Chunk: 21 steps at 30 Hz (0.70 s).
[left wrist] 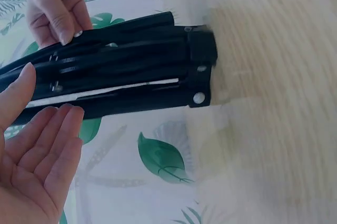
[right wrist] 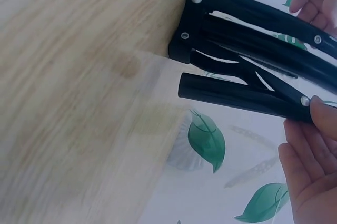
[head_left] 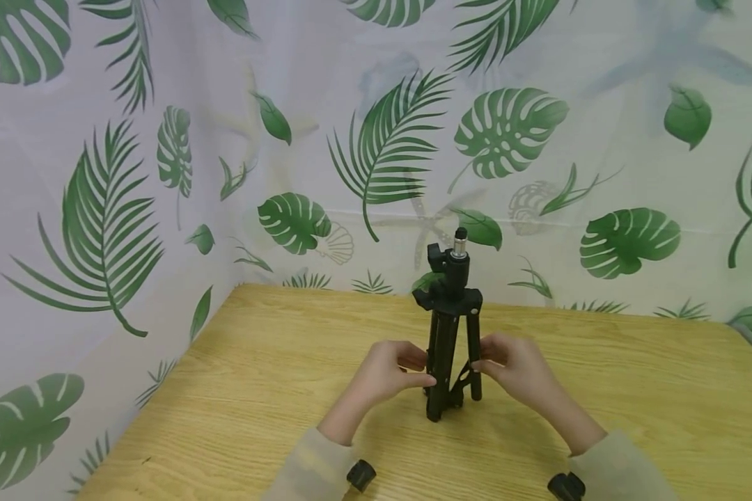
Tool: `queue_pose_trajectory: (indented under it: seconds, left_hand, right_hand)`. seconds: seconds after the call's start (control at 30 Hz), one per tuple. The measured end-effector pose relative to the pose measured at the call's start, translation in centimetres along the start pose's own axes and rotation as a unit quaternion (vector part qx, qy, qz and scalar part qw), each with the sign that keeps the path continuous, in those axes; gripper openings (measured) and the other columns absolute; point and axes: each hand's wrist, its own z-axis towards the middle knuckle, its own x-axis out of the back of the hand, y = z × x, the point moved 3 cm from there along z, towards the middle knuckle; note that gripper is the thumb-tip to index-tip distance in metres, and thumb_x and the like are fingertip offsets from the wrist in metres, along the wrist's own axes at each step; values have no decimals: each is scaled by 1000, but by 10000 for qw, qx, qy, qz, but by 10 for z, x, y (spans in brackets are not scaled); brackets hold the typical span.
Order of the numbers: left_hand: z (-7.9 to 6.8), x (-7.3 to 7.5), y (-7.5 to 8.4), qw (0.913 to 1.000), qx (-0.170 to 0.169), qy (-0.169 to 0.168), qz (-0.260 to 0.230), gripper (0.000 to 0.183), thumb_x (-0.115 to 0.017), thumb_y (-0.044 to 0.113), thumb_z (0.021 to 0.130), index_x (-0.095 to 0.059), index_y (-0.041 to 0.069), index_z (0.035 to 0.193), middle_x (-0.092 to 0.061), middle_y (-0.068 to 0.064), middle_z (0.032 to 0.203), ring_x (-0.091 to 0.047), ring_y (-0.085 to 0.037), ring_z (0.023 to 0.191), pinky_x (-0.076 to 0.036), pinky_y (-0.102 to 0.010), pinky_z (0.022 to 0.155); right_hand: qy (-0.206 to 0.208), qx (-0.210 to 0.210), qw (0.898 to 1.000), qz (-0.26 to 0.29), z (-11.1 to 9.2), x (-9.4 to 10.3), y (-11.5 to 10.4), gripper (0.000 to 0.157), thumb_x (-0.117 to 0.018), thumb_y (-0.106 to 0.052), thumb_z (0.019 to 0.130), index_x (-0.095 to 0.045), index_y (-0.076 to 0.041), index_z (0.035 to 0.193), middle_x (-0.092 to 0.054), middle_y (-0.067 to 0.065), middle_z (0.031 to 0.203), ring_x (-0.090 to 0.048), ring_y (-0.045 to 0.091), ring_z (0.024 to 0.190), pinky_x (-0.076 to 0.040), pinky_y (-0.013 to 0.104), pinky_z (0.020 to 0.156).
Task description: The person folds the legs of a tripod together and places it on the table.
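Observation:
A small black tripod [head_left: 451, 341] stands upright on the wooden table [head_left: 257, 390], its legs nearly folded together and a metal screw stud on top. My left hand [head_left: 425, 372] holds the left leg between thumb and fingers. My right hand [head_left: 479, 365] pinches the right leg, which is splayed out a little on its brace. In the left wrist view the tripod legs [left wrist: 131, 66] run between the thumb and fingers of my left hand [left wrist: 50, 95]. The right wrist view shows my right hand [right wrist: 301, 128] with its thumb on the outer leg [right wrist: 237, 92].
A leaf-printed cloth [head_left: 163, 174] hangs behind the table and along its left side. The table's left edge runs diagonally at the lower left. A black wrist camera [head_left: 361, 475] sits on each sleeve.

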Motion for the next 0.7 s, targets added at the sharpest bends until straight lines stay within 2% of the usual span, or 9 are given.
queue_pose_trajectory:
  seconds: [0.2, 0.43, 0.53, 0.7]
  left_hand:
    - [2, -8, 1, 9999, 57, 60, -59, 29, -74, 23, 72, -66, 5, 93, -65, -1, 83, -60, -9, 75, -47, -21, 65]
    - [4, -13, 6, 9980, -68, 392, 501, 26, -73, 25, 73, -67, 4, 88, -65, -1, 80, -59, -8, 71, -46, -20, 60]
    - [4, -13, 9, 9964, -127, 569, 612, 23, -72, 24, 74, -68, 4, 85, -65, 0, 77, -59, -7, 67, -46, -18, 57]
    - [5, -15, 11, 9950, -200, 666, 710, 19, -71, 21, 75, -69, 4, 81, -65, 0, 74, -59, -6, 65, -45, -17, 56]
  right_hand:
    - [165, -138, 9997, -101, -3, -2, -2, 16, -71, -1, 72, -62, -1, 86, -65, 8, 82, -64, 21, 76, -50, 35, 68]
    - [269, -444, 9981, -323, -6, 0, -6, 16, -71, -5, 73, -63, -2, 87, -65, 7, 81, -63, 22, 76, -50, 39, 68]
    - [332, -510, 9974, -382, -9, 0, -7, 16, -71, -6, 73, -63, -3, 87, -65, 7, 81, -63, 22, 76, -50, 39, 67]
    - [432, -530, 9964, -496, -12, 1, -10, 16, -72, -8, 73, -63, -3, 86, -66, 7, 81, -63, 23, 75, -50, 38, 66]
